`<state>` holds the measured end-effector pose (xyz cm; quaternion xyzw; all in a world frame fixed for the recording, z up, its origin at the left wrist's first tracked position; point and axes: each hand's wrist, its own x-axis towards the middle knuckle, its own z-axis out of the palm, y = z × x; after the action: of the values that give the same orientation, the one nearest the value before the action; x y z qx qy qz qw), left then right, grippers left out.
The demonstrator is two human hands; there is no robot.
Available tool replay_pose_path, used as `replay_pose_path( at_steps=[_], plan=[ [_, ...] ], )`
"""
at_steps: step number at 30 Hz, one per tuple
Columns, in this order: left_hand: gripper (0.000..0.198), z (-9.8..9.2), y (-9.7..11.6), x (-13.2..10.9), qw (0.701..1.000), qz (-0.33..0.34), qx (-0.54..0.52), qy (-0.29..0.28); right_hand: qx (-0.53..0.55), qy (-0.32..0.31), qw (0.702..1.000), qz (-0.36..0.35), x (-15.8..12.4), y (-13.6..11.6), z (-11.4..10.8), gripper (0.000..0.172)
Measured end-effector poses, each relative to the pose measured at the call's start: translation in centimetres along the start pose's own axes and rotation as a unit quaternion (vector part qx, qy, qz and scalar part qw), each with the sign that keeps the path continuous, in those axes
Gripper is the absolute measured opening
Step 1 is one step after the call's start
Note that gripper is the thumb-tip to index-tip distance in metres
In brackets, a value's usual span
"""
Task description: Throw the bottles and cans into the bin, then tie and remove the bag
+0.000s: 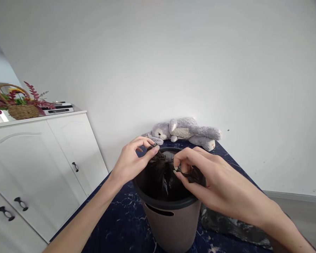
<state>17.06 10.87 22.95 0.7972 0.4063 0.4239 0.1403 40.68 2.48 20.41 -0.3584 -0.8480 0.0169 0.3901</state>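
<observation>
Black bag (162, 172) gathered inside a grey-brown bin (172, 226)
Mid-frame, the left hand (137, 156) and right hand (213, 175) each pinch a bunched part of it; the bin stands lower centre on the dark blue surface (116, 218).

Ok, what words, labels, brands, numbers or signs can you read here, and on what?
None: no text can be read anywhere in view.
The bin, black bag and plush toy show no visible lettering.
The white-and-black item on the cabinet is too small to tell.
</observation>
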Motion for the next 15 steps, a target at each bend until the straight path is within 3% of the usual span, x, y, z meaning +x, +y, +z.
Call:
replay_pose_path(
  at_steps=[4, 7, 10, 15],
  plan=[
    [0.034, -0.2, -2.5, 0.8, 0.999, -0.017, 0.047, -0.003, 0.028, -0.049, 0.998, 0.033, -0.2, -0.3, -0.5, 0.034],
    [0.038, -0.6, -3.7, 1.1, 0.998, -0.04, 0.042, -0.039, 0.054, -0.076, 0.995, 0.027, -0.4, -0.6, -0.9, 0.031],
    [0.043, -1.0, -4.2, 1.2, 0.996, -0.058, 0.011, -0.064, 0.076, -0.082, 0.994, 0.015, -0.7, -1.0, -1.3, 0.028],
    [0.045, -1.1, -4.1, 0.9, 0.997, -0.064, 0.005, -0.048, 0.081, -0.078, 0.994, 0.018, -1.2, -1.7, -1.7, 0.026]
  ],
)
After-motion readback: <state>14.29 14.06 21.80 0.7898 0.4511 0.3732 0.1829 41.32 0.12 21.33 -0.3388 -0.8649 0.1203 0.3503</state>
